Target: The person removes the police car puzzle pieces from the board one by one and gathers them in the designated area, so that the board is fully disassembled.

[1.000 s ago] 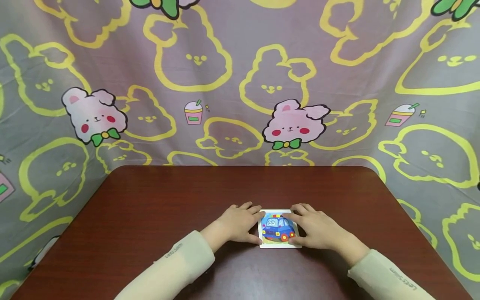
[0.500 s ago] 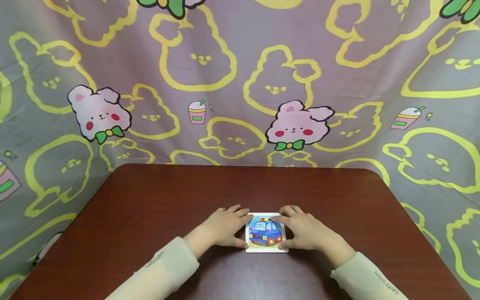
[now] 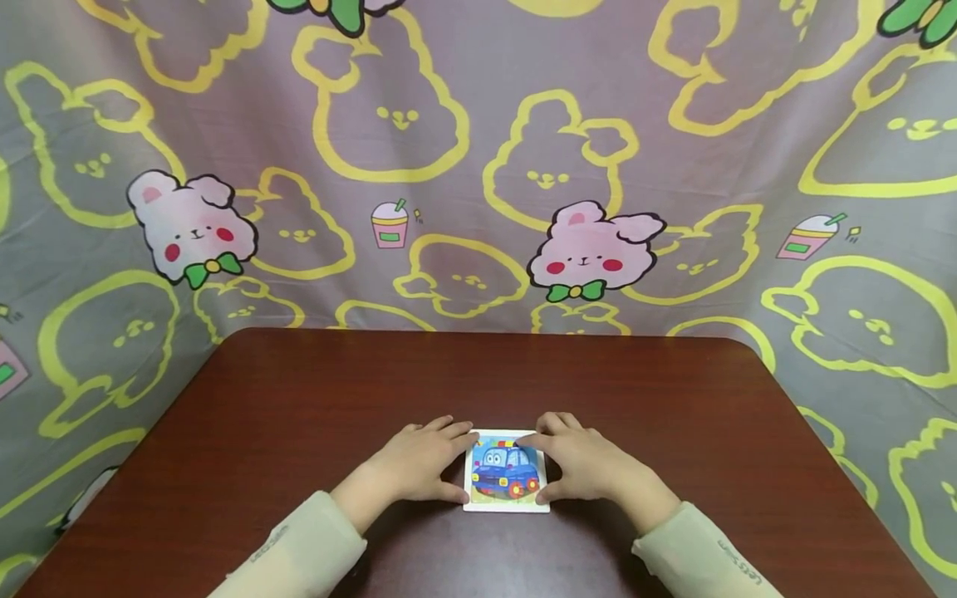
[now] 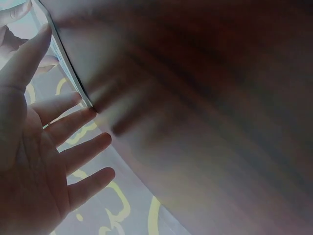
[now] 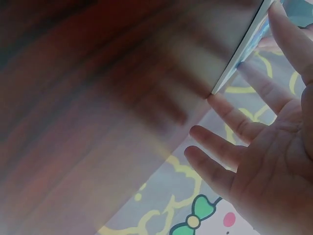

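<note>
A small square picture puzzle (image 3: 497,473) with a white frame lies flat on the table, showing a blue cartoon car with eyes and red wheels. At its left side is my left hand (image 3: 411,461), thumb by the near corner and index finger at the far corner. My right hand (image 3: 586,461) touches the right side, its index finger reaching over the picture's upper right part. The left wrist view shows the left hand's straight, spread fingers (image 4: 88,152) along the puzzle's edge. Likewise the right hand's fingers (image 5: 215,139) are spread in the right wrist view, some touching the edge.
The dark red-brown wooden table (image 3: 336,382) has rounded far corners. Behind and beside it hangs a grey-pink curtain (image 3: 449,199) printed with yellow bunny outlines, pink bunnies and drink cups. Light sleeves (image 3: 299,548) cover both forearms.
The puzzle has slid left and slightly nearer across the table. Both hands have moved along with it, keeping their places at its two sides.
</note>
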`<state>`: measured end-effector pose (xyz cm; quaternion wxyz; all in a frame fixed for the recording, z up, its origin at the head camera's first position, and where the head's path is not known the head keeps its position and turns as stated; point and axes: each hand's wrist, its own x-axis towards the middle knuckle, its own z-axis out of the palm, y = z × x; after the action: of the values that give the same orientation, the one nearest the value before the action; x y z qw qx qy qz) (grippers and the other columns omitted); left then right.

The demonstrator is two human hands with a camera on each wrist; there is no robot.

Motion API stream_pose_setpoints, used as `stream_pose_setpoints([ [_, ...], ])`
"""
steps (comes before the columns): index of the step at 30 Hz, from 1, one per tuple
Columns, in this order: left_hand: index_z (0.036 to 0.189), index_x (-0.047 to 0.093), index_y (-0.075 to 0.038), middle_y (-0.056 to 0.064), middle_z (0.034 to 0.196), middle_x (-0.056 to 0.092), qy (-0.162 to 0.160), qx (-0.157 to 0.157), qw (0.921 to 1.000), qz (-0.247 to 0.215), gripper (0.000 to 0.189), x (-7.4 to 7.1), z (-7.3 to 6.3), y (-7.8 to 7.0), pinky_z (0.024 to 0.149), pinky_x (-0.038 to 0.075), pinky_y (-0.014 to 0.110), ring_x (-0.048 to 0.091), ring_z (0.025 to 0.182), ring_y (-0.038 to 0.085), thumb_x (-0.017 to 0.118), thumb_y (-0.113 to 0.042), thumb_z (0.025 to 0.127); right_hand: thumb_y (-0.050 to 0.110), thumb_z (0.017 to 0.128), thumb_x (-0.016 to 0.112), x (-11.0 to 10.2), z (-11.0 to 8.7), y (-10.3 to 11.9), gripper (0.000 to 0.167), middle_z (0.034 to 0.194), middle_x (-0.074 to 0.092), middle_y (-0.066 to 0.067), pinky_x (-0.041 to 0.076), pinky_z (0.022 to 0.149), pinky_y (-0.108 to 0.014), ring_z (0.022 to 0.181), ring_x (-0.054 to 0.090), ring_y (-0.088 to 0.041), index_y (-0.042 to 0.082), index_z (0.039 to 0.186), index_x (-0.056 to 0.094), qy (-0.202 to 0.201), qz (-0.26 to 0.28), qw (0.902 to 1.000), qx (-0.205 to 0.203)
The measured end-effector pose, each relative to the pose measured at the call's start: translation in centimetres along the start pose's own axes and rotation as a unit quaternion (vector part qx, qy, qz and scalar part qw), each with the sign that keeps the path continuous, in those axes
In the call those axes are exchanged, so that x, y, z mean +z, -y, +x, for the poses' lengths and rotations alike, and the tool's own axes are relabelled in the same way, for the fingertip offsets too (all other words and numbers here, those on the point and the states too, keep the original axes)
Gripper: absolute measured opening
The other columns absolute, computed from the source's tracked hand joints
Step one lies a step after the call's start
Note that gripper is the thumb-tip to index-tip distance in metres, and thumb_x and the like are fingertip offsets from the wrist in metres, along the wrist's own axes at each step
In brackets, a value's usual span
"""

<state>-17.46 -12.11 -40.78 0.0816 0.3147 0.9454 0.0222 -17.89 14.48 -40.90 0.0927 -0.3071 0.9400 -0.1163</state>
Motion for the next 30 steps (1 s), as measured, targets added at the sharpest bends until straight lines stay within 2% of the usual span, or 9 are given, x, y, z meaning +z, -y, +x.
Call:
stream_pose_setpoints([
  [5, 0.146, 0.051, -0.018, 0.004, 0.153, 0.048, -0.007, -0.006, 0.9999, -0.01, 0.082, 0.1, -0.2, 0.0, 0.102, 0.044, 0.057, 0.042, 0.142, 0.035, 0.073, -0.06, 0.08, 0.043, 0.076, 0.084, 0.0, 0.1, 0.1, 0.066, 0.127, 0.053, -0.004, 0.049, 0.084, -0.059, 0.127, 0.045, -0.031, 0.021, 0.134, 0.062, -0.002, 0.005, 0.9999, 0.015],
  [8, 0.144, 0.053, -0.015, 0.003, 0.15, 0.051, -0.02, -0.023, 0.9995, -0.007, 0.08, 0.2, 0.1, 0.0, 0.099, 0.047, 0.057, 0.045, 0.14, 0.035, 0.071, -0.061, 0.081, 0.04, 0.079, 0.082, -0.2, 0.3, 0.1, 0.06, 0.131, 0.054, -0.006, 0.048, 0.085, -0.062, 0.128, 0.045, -0.033, 0.021, 0.133, 0.063, -0.011, 0.021, 0.9994, 0.024],
  [10, 0.142, 0.055, -0.012, 0.003, 0.148, 0.053, -0.03, -0.04, 0.9988, -0.004, 0.079, 0.2, 0.3, 0.0, 0.097, 0.048, 0.057, 0.048, 0.137, 0.034, 0.07, -0.062, 0.082, 0.035, 0.081, 0.082, -0.4, 0.7, 0.2, 0.054, 0.13, 0.055, -0.007, 0.049, 0.084, -0.06, 0.125, 0.047, -0.033, 0.02, 0.13, 0.064, -0.022, 0.034, 0.999, 0.02],
  [14, 0.138, 0.058, -0.01, 0.004, 0.143, 0.058, -0.044, -0.058, 0.9973, 0.005, 0.078, 0.2, 0.5, -0.2, 0.094, 0.051, 0.056, 0.053, 0.133, 0.034, 0.069, -0.063, 0.082, 0.028, 0.082, 0.081, -0.4, 2.0, 0.8, 0.047, 0.117, 0.057, -0.004, 0.05, 0.078, -0.049, 0.108, 0.048, -0.026, 0.017, 0.125, 0.067, -0.027, 0.055, 0.9981, -0.004],
  [17, 0.137, 0.059, -0.011, 0.004, 0.142, 0.059, -0.047, -0.061, 0.997, 0.009, 0.077, 0.3, 0.4, -0.3, 0.092, 0.052, 0.057, 0.055, 0.131, 0.034, 0.069, -0.063, 0.082, 0.026, 0.082, 0.081, -0.3, 3.2, 1.2, 0.042, 0.11, 0.059, -0.003, 0.049, 0.078, -0.043, 0.099, 0.047, -0.021, 0.016, 0.122, 0.069, -0.014, 0.075, 0.997, -0.017],
  [24, 0.137, 0.06, -0.012, 0.005, 0.143, 0.058, -0.039, -0.071, 0.9967, 0.01, 0.077, 0.7, 0.3, -0.4, 0.092, 0.052, 0.057, 0.056, 0.129, 0.034, 0.071, -0.062, 0.08, 0.024, 0.086, 0.078, 0.1, 5.7, 1.9, 0.032, 0.098, 0.058, 0.002, 0.05, 0.081, -0.029, 0.091, 0.056, -0.014, 0.016, 0.115, 0.067, 0.045, 0.12, 0.9914, -0.026],
  [30, 0.136, 0.06, -0.011, 0.006, 0.143, 0.058, -0.048, -0.063, 0.9968, 0.012, 0.077, 0.6, 0.5, -0.3, 0.09, 0.054, 0.055, 0.056, 0.129, 0.033, 0.071, -0.063, 0.081, 0.019, 0.083, 0.081, 0.4, 6.5, 2.1, 0.033, 0.095, 0.056, 0.001, 0.048, 0.081, -0.032, 0.089, 0.052, -0.014, 0.013, 0.11, 0.064, 0.042, 0.126, 0.9906, -0.031],
])
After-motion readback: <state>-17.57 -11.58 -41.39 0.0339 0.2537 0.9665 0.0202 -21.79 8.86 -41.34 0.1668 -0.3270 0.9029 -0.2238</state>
